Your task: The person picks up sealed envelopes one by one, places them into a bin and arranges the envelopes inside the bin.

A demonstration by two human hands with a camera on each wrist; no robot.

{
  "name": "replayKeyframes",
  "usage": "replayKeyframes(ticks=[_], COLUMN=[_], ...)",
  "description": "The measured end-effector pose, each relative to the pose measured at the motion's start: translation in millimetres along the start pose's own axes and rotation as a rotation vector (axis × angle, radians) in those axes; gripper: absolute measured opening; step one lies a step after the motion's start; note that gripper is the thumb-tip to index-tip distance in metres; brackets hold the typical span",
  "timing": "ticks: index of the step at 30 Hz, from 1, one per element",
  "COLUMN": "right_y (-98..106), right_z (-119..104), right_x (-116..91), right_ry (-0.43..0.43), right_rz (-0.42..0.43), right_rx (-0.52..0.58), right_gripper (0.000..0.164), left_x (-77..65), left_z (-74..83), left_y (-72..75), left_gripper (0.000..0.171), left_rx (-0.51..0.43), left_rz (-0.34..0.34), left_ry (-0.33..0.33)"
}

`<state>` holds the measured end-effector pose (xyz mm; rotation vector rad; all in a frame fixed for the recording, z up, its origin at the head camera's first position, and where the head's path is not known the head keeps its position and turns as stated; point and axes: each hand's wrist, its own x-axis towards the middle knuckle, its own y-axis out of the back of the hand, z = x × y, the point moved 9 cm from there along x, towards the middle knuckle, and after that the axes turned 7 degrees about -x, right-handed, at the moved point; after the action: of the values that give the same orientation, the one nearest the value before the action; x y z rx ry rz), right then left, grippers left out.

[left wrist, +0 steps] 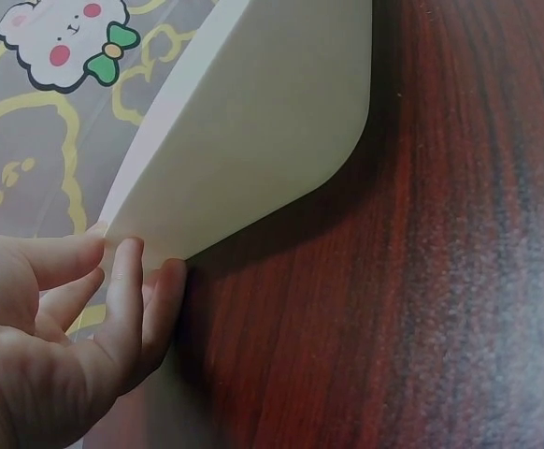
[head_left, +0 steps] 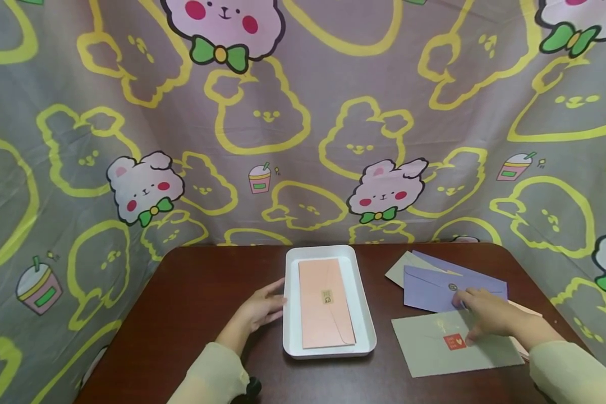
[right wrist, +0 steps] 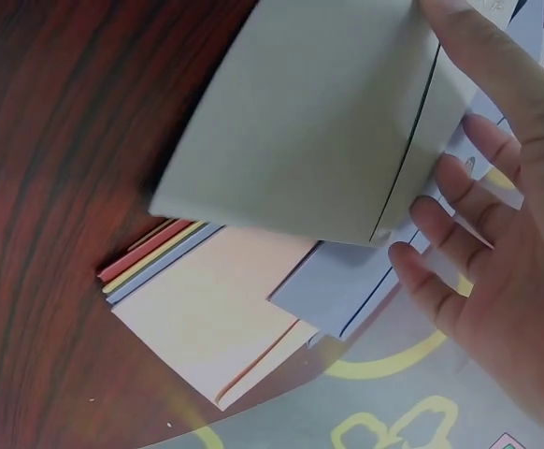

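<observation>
A white tray (head_left: 289, 331) holds a pink envelope (head_left: 315, 320) with a small label on it. At the tray's left side, my left hand (head_left: 261, 307) touches the outer wall with its fingertips. My right hand (head_left: 492, 314) is spread over the envelopes on the right. Its thumb rests on a grey-green envelope (head_left: 419, 348) with a red heart sticker, while the other fingers reach over a purple envelope (head_left: 426, 289). In the right wrist view those fingers (right wrist: 459, 248) are loosely bent, with nothing gripped between them and the thumb.
Behind lie a second purple envelope (head_left: 477, 275) and another pale envelope (head_left: 398, 270). Under the grey-green one, a pink envelope (right wrist: 207, 318) covers several more with red, yellow and blue edges (right wrist: 150, 257). A patterned curtain (head_left: 303, 168) hangs behind the brown table (head_left: 192, 297).
</observation>
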<state>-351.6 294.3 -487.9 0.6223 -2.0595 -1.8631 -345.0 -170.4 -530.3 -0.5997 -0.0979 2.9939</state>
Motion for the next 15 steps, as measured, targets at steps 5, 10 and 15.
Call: replayKeyframes(ticks=[5,10,15], right_y=[-3.3,-6.3,-5.5], right_z=[4.7,8.7,8.1], right_x=[-0.2,-1.9,-3.5], right_ry=[-0.032,-0.048,-0.043], right_rz=[-0.028,-0.040,-0.022], right_rx=[0.015,0.033,0.050], right_gripper=[0.071,0.071,0.068], left_x=[0.2,-0.6,0.2], left_z=[0.2,0.0,-0.3], left_y=[-0.4,-1.3,-0.5], left_gripper=[0.064,0.064,0.064], left_rx=[-0.005,-0.010,-0.012], left_rz=[0.002,-0.001,0.003], left_ry=[-0.001,-0.007,-0.009])
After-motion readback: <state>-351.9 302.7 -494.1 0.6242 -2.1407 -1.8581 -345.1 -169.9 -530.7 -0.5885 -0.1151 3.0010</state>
